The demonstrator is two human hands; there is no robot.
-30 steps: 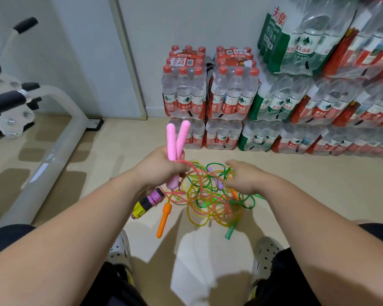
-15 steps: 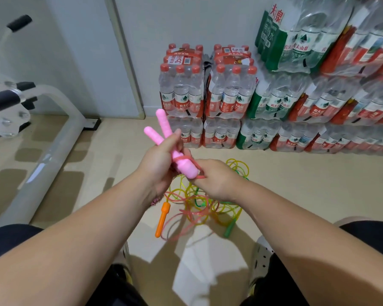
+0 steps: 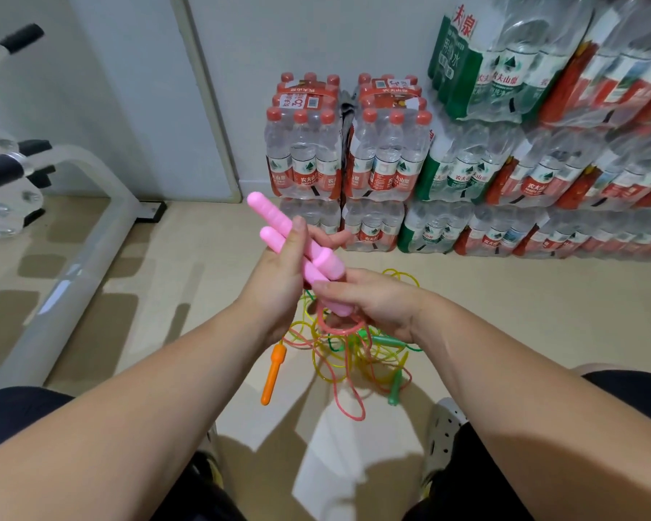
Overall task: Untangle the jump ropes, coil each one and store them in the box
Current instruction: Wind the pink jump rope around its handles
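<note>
I had the left hand [image 3: 279,283] clamped round both pink handles [image 3: 297,242], with the thumb laid across them. It held the pair side by side, tilted up and away to the left, well above the floor [image 3: 523,314]. I judged this kept both ends of one rope together, so its cord could be drawn out as a single run.

The right hand [image 3: 373,306] met the handles at their lower ends. Its fingers [image 3: 327,289] were curled on them just where the pink cord [image 3: 339,327] came out, and a small loop of that cord hung under the palm.

Below the hands, the other ropes lay in a tangle [image 3: 335,366] of crossing yellow, green and pink strands. An orange handle [image 3: 273,377] lay at its left edge and a green handle [image 3: 394,389] at its right. The pink cord ran down into that heap, so I reckoned the untangling was at an early stage. No box was in view. Packs of bottled water [image 3: 339,152] stood against the wall beyond.
</note>
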